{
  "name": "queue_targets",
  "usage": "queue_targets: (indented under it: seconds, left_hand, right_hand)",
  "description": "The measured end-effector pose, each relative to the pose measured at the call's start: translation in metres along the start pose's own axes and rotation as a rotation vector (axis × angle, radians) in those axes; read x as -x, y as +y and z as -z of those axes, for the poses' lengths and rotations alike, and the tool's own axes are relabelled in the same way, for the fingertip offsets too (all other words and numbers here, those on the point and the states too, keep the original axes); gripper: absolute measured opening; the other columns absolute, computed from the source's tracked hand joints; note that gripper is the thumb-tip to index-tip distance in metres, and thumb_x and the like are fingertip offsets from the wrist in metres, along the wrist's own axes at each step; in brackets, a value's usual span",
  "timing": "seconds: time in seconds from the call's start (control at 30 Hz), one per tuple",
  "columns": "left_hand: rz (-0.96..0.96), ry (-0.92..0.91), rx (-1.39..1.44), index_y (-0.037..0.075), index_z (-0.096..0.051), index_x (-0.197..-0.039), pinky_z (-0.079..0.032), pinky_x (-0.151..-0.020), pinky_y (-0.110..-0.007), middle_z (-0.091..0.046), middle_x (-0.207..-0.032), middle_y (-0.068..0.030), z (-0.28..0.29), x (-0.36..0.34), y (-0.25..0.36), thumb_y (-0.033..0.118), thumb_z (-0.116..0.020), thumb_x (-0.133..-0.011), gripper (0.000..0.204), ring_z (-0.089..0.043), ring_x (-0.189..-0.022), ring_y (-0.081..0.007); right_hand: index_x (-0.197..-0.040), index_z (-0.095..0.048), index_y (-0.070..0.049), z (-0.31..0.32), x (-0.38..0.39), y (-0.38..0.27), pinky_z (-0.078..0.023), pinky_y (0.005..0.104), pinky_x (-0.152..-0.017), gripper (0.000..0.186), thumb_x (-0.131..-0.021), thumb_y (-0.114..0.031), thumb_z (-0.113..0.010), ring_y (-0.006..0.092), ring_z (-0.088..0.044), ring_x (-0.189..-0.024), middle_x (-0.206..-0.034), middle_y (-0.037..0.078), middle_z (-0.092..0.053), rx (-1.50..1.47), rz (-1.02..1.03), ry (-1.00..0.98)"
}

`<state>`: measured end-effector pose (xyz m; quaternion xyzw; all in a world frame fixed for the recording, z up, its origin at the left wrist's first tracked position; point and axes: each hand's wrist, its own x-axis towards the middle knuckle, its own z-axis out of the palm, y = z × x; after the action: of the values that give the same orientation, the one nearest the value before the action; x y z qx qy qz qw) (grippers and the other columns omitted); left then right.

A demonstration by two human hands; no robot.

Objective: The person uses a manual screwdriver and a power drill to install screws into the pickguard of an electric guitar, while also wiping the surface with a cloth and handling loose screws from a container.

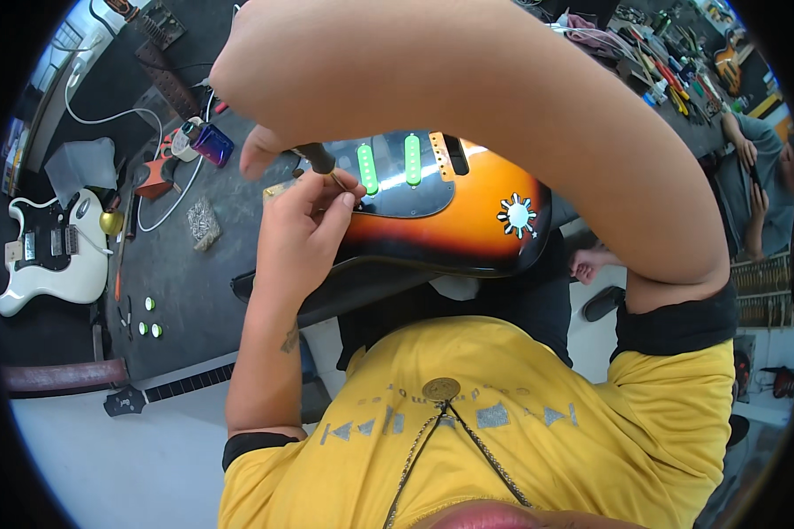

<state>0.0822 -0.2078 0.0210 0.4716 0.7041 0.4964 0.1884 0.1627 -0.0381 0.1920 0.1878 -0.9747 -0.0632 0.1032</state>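
A sunburst electric guitar body (494, 220) lies at the bench's front edge, with a dark pickguard (415, 201), two green pickups (413, 160) and a white sun decal (516, 215). My right arm arches over it from the right. At the far left of the body, my right hand (260, 145) is closed on the dark handle of a screwdriver (318, 159); most of its fingers are hidden. My left hand (307, 216) pinches around the thin shaft, low over the pickguard's edge. Its fingertips cover the screwdriver's tip.
On the left lie a white guitar body (79, 256), a guitar neck (190, 385), green-topped knobs (150, 304), a bag of small parts (205, 223) and a purple device (210, 144). Many tools (675, 84) crowd the far right. Another person (759, 176) sits at right.
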Motion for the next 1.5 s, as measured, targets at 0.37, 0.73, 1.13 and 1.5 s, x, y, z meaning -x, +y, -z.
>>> queue_targets:
  seconds: [0.37,0.73,1.13,1.5]
  left_hand:
    - [0.019,-0.002,0.113,-0.006,-0.068,-0.108,-0.058,-0.093,-0.029,-0.075,-0.106,-0.0079,-0.002,0.000,-0.002,0.006,-0.061,-0.106,0.014,-0.073,-0.102,-0.0157]
    - [0.006,-0.036,0.020,-0.005,-0.069,-0.110,-0.057,-0.090,-0.029,-0.076,-0.103,-0.0076,0.000,-0.002,-0.003,0.007,-0.060,-0.106,0.015,-0.072,-0.099,-0.0139]
    - [0.019,-0.046,-0.012,-0.005,-0.069,-0.110,-0.057,-0.088,-0.028,-0.077,-0.100,-0.0069,0.003,-0.004,-0.002,0.006,-0.061,-0.105,0.015,-0.072,-0.096,-0.0124]
    - [0.033,-0.047,0.001,-0.005,-0.069,-0.108,-0.057,-0.089,-0.029,-0.076,-0.101,-0.0073,0.001,-0.003,-0.003,0.005,-0.061,-0.105,0.014,-0.072,-0.097,-0.0132]
  right_hand:
    - [-0.090,-0.082,-0.006,-0.009,-0.006,0.003,-0.062,0.0383,-0.075,0.034,-0.098,-0.036,-0.069,0.0341,-0.075,-0.079,-0.087,0.014,-0.077,-0.111,-0.023,-0.114]
    - [-0.094,-0.082,-0.007,-0.014,-0.006,0.010,-0.061,0.0380,-0.075,0.030,-0.097,-0.034,-0.070,0.0337,-0.075,-0.081,-0.091,0.015,-0.077,-0.138,-0.046,-0.137]
    - [-0.098,-0.082,-0.007,-0.018,-0.004,0.012,-0.061,0.0377,-0.075,0.027,-0.096,-0.032,-0.070,0.0332,-0.076,-0.084,-0.095,0.015,-0.078,-0.139,-0.061,-0.129]
    - [-0.102,-0.082,-0.008,-0.018,-0.002,0.013,-0.061,0.0374,-0.076,0.026,-0.095,-0.030,-0.071,0.0328,-0.076,-0.087,-0.098,0.015,-0.078,-0.142,-0.075,-0.118]
